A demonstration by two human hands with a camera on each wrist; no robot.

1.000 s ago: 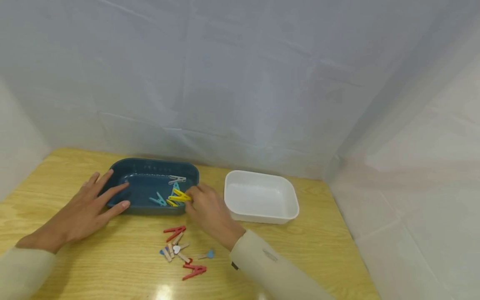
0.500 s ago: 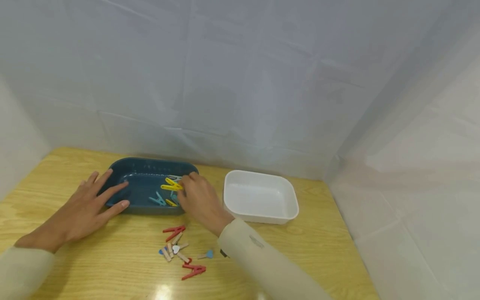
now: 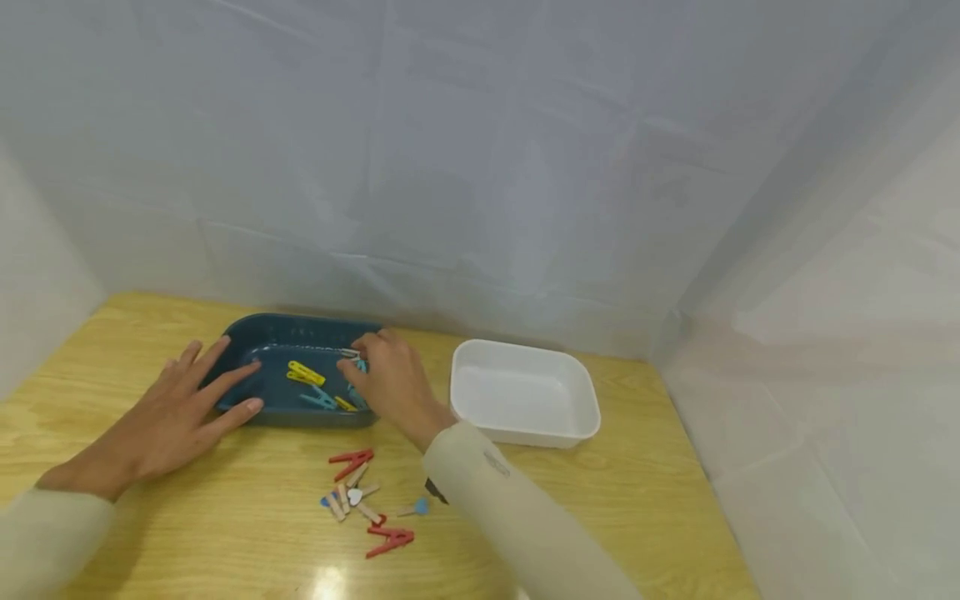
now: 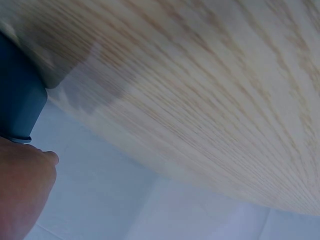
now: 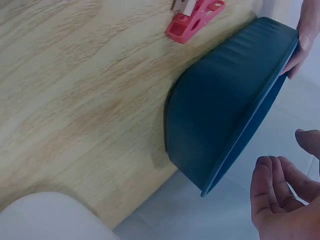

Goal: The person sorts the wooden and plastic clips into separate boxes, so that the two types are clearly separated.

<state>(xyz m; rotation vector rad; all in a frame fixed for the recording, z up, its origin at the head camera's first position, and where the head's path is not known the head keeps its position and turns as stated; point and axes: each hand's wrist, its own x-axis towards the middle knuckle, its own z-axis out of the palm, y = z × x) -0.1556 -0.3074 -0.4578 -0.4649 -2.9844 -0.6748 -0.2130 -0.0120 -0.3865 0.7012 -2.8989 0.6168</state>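
In the head view my left hand rests at the left end of a dark blue tray, its fingers spread over the rim. Over the tray's right end, my right hand holds nothing; thumb and fingers stand apart in the right wrist view. A yellow clothespin lies near the tray's middle beside a light blue clothespin. Closer to the right hand are a second yellow clothespin, another light blue one, and a grey clothespin, partly hidden by the fingers.
In front of the tray lie red clothespins and several small wooden clips, some with hearts. A white tray stands to the right of the blue one. White sheeting hangs behind the wooden table.
My right hand has carried the yellow clothespin leftward over the blue tray and let it go; it now lies inside. The left hand has stayed put.
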